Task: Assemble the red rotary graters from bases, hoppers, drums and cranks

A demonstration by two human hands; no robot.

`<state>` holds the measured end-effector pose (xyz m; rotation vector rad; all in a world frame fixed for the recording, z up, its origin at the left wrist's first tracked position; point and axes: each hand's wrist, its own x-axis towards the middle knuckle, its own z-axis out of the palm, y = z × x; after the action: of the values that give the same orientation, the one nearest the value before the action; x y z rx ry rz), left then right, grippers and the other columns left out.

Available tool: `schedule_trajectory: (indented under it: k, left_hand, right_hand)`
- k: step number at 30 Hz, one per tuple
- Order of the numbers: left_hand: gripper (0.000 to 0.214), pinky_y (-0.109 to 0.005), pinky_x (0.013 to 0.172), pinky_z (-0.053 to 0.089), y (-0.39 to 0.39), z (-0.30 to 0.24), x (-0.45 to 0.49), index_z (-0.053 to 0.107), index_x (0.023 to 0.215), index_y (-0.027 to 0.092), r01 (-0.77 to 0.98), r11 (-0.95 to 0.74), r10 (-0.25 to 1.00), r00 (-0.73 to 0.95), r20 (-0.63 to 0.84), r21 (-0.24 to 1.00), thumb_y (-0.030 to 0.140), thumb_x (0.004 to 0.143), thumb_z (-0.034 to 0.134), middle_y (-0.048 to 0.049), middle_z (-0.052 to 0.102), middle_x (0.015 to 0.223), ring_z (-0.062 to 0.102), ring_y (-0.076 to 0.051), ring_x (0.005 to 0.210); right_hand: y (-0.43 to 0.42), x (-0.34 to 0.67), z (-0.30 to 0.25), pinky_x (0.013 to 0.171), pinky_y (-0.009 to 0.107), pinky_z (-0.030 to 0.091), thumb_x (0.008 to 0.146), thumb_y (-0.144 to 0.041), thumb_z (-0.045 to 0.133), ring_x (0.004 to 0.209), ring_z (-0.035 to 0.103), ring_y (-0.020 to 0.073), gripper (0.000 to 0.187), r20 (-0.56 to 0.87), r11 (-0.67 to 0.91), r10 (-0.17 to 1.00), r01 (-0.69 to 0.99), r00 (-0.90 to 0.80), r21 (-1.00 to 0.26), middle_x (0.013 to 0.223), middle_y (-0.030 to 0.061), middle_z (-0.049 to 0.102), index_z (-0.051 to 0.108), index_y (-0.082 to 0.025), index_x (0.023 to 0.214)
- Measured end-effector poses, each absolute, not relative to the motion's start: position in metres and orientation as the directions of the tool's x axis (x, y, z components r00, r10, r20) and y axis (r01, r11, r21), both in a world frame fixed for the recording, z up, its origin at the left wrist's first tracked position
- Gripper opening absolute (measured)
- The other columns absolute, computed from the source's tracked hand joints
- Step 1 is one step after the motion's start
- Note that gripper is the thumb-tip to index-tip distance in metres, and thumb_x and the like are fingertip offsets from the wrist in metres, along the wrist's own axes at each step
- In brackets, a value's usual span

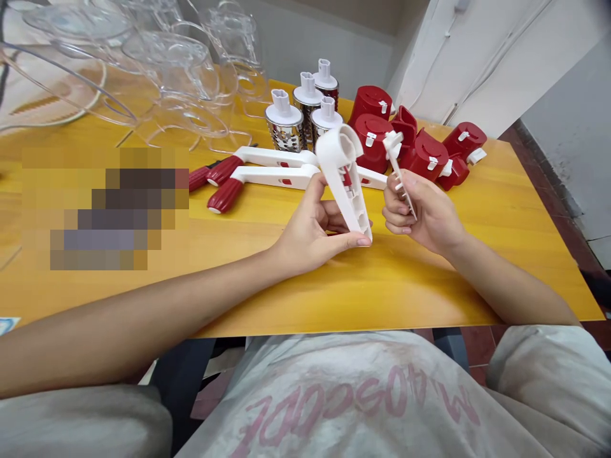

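Note:
My left hand (315,232) pinches the lower end of a white plastic crank body (344,175), held upright and tilted, with its round ring end at the top. My right hand (420,213) is closed on a thin white toothed strip (400,178) that points up toward the ring end. The two parts are close together above the yellow table (286,280) but I cannot tell whether they touch.
Two white crank handles with red grips (258,175) lie behind my hands. Several steel grater drums (305,111) and red plastic housings (420,146) stand at the back. Clear plastic bowls (157,70) fill the back left. A blurred patch covers the table's left. The wall is close on the right.

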<state>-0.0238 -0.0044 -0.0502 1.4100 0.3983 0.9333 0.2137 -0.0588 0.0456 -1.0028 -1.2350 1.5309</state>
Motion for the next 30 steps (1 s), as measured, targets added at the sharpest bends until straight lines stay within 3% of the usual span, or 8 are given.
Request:
schedule_trajectory:
  k: [4,7,10,12,14,17,24,30]
  left_hand:
    - [0.095,-0.046,0.094,0.081,-0.004,-0.047,-0.023,0.058,0.140,0.028,-0.307,-0.140,0.802,0.523,0.289,0.942,0.050,0.076,0.124,-0.0046,0.092,0.112,0.095,-0.031,0.101]
    - [0.071,-0.041,0.078,0.077,-0.004,-0.037,-0.024,0.068,0.111,0.024,-0.230,-0.174,0.804,0.529,0.273,0.957,0.052,0.075,0.123,-0.0050,0.090,0.097,0.089,-0.027,0.085]
    - [0.060,-0.034,0.059,0.065,-0.006,-0.030,-0.025,0.070,0.094,0.022,-0.188,-0.179,0.789,0.559,0.255,0.966,0.054,0.080,0.119,-0.0024,0.083,0.079,0.076,-0.021,0.065]
    - [0.058,-0.034,0.061,0.064,-0.007,-0.028,-0.024,0.070,0.089,0.022,-0.182,-0.194,0.785,0.560,0.264,0.964,0.055,0.083,0.117,-0.0023,0.080,0.076,0.074,-0.021,0.065]
    - [0.057,-0.038,0.071,0.070,-0.009,-0.030,-0.022,0.072,0.088,0.021,-0.176,-0.228,0.793,0.537,0.287,0.958,0.056,0.084,0.116,-0.0036,0.081,0.080,0.078,-0.023,0.073]
    - [0.059,-0.044,0.088,0.075,-0.012,-0.036,-0.019,0.075,0.097,0.021,-0.193,-0.221,0.795,0.532,0.291,0.956,0.060,0.083,0.118,-0.0058,0.085,0.092,0.084,-0.029,0.092]
    - [0.074,-0.048,0.104,0.077,-0.014,-0.047,-0.010,0.075,0.129,0.022,-0.250,-0.185,0.806,0.515,0.292,0.950,0.061,0.084,0.118,-0.0097,0.091,0.120,0.087,-0.032,0.112]
    - [0.062,-0.048,0.112,0.075,-0.012,-0.045,-0.012,0.079,0.114,0.021,-0.231,-0.246,0.802,0.497,0.332,0.941,0.060,0.084,0.117,-0.0096,0.092,0.117,0.087,-0.032,0.115]
  right_hand:
    - [-0.064,0.211,0.048,0.055,0.025,0.027,0.096,-0.086,0.097,0.059,0.020,0.0089,0.068,0.006,-0.009,0.976,-0.071,-0.217,-0.997,0.076,-0.0110,0.037,0.064,-0.028,0.112]
    - [-0.068,0.210,0.048,0.055,0.028,0.028,0.099,-0.084,0.097,0.061,0.025,0.0106,0.067,0.026,0.032,0.972,0.023,-0.234,-0.999,0.079,-0.0089,0.044,0.075,-0.027,0.126]
    - [-0.070,0.210,0.045,0.066,0.031,0.047,0.108,-0.078,0.092,0.073,0.052,0.0155,0.060,0.097,0.136,0.970,0.165,-0.223,-0.977,0.096,-0.0001,0.069,0.082,-0.026,0.135]
    - [-0.070,0.209,0.042,0.093,0.037,0.064,0.114,-0.073,0.087,0.103,0.074,0.0233,0.055,0.186,0.246,0.952,0.244,-0.243,-0.938,0.123,0.0070,0.083,0.085,-0.025,0.141]
    - [-0.070,0.207,0.040,0.122,0.046,0.064,0.119,-0.069,0.081,0.133,0.078,0.0318,0.053,0.246,0.334,0.926,0.319,-0.286,-0.887,0.146,0.0105,0.085,0.086,-0.025,0.148]
    - [-0.069,0.204,0.039,0.136,0.055,0.059,0.123,-0.071,0.071,0.148,0.075,0.0383,0.057,0.283,0.418,0.898,0.458,-0.336,-0.784,0.152,0.0130,0.086,0.086,-0.027,0.156]
    - [-0.072,0.204,0.030,0.131,0.062,0.063,0.129,-0.054,0.053,0.144,0.074,0.0398,0.071,0.346,0.549,0.835,0.625,-0.427,-0.554,0.154,0.0196,0.078,0.060,-0.021,0.191]
    - [-0.074,0.209,0.043,0.127,0.056,0.065,0.127,-0.039,0.054,0.142,0.078,0.0371,0.065,0.352,0.601,0.800,0.654,-0.487,-0.460,0.156,0.0195,0.083,0.066,-0.018,0.187]
